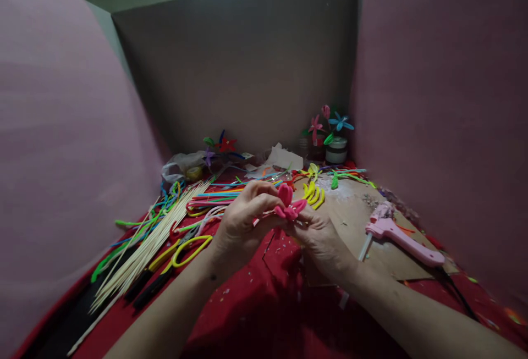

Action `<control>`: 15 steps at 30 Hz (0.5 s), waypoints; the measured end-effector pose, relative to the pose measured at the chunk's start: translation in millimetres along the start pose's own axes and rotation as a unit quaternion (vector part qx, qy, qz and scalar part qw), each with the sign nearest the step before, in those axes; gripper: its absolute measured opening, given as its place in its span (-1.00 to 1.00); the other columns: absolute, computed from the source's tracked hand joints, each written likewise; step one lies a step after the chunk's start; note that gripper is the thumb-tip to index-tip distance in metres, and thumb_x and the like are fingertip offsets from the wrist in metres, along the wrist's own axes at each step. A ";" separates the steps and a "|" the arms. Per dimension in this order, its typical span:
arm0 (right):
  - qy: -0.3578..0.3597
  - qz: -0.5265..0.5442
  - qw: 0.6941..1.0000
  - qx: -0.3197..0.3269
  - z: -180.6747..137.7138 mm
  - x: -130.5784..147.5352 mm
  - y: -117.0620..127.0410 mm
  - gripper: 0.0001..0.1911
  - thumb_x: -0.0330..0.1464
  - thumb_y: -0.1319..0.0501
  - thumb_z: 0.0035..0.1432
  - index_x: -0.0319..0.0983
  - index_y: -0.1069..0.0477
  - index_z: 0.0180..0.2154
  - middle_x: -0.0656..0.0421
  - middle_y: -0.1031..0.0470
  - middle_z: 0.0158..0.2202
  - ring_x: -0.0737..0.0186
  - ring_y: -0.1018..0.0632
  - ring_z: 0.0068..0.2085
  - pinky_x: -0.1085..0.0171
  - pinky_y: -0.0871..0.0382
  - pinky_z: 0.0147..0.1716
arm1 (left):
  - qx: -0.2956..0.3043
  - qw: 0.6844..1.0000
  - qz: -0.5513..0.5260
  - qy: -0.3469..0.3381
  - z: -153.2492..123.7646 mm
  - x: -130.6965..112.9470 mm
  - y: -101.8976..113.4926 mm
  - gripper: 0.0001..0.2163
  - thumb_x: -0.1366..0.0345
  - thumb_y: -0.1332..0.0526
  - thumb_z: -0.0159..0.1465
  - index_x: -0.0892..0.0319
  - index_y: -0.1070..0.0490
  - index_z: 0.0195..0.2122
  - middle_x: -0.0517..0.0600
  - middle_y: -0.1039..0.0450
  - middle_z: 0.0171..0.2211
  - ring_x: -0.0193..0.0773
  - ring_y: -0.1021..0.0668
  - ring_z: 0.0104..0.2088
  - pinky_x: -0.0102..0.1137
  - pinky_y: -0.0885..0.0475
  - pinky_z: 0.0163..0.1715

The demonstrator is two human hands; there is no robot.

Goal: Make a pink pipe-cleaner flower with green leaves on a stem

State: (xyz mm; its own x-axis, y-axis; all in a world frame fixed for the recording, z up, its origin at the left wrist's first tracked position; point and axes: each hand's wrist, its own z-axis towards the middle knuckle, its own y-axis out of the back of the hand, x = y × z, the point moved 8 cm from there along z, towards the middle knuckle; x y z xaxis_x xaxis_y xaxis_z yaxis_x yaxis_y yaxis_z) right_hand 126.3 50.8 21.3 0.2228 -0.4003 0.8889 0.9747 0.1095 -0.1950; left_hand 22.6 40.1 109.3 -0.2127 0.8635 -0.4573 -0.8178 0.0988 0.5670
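A bright pink pipe-cleaner flower (291, 209) with several looped petals is held up between both hands, above the red cloth (247, 309). My left hand (246, 213) pinches a petal on its left side with thumb and forefinger. From below and to the right, my right hand (317, 232) grips the flower near its base. The fingers partly hide the lower part of the flower. Just past the right hand, curved yellow pipe-cleaner pieces (315, 195) lie on a cardboard sheet (350, 221).
At right, a pink glue gun (406, 241) rests on the cardboard. To the left are bamboo sticks (152, 243), yellow-handled scissors (192, 252), black-and-yellow pliers (148, 274) and coloured pipe cleaners (218, 197). Finished flowers (340, 121) stand in jars (336, 151) at the back, between pink side panels (445, 100).
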 end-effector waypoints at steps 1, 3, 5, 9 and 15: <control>0.007 -0.008 1.000 -0.002 -0.5 2.5 0.2 -0.80 -0.26 -0.24 0.05 -0.09 -0.53 -0.23 0.18 -0.38 -0.21 0.21 -0.34 -0.12 0.17 -0.21 -0.05 | -0.010 1.000 -0.021 0.010 1.5 1.8 1.3 -0.92 0.43 -0.22 0.14 0.13 -0.46 -0.35 -0.02 -0.34 -0.28 -0.32 -0.41 -0.23 -0.41 -0.33 -0.22; 0.017 -0.019 1.000 -0.009 -0.8 7.9 0.3 -0.82 -0.25 -0.23 0.06 -0.09 -0.54 -0.26 0.18 -0.38 -0.25 0.22 -0.35 -0.16 0.19 -0.24 -0.12 | -0.041 0.994 -0.090 0.051 2.0 12.2 4.2 -0.96 0.44 -0.24 0.12 0.17 -0.43 -0.43 -0.04 -0.33 -0.33 -0.32 -0.41 -0.26 -0.41 -0.32 -0.24; 0.026 -0.032 0.999 -0.013 0.3 14.1 -0.2 -0.84 -0.24 -0.23 0.06 -0.08 -0.54 -0.30 0.19 -0.38 -0.30 0.23 -0.35 -0.20 0.20 -0.25 -0.17 | -0.057 0.977 -0.178 0.103 0.1 26.2 3.1 -0.94 0.42 -0.24 0.11 0.19 -0.39 -0.48 -0.06 -0.32 -0.38 -0.35 -0.40 -0.34 -0.44 -0.32 -0.32; 0.050 -0.073 0.996 -0.017 5.5 29.6 -2.0 -0.87 -0.24 -0.24 0.05 -0.07 -0.55 -0.37 0.18 -0.36 -0.31 0.23 -0.35 -0.23 0.19 -0.24 -0.17 | -0.024 0.957 -0.230 0.174 -1.7 33.5 0.5 -0.97 0.36 -0.20 0.15 0.18 -0.36 -0.39 -0.06 -0.35 -0.39 -0.37 -0.39 -0.40 -0.45 -0.33 -0.38; 0.103 -0.145 0.983 -0.036 9.1 47.1 -1.3 -0.86 -0.21 -0.24 0.05 -0.06 -0.56 -0.40 0.15 -0.35 -0.30 0.19 -0.35 -0.19 0.17 -0.22 -0.14 | -0.083 0.981 0.175 -0.024 3.1 -28.8 29.8 -0.69 0.44 -0.26 0.09 0.07 -0.36 -0.14 0.00 -0.30 -0.19 -0.31 -0.39 -0.25 -0.38 -0.35 -0.27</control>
State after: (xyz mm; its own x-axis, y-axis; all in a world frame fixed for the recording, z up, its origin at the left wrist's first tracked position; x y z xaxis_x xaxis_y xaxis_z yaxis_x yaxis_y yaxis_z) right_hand 135.4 40.2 67.1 -0.0729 -0.5820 0.8099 0.9949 -0.0988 0.0186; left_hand 6.0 19.7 141.4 -0.4735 0.8530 -0.2197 -0.7757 -0.2856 0.5628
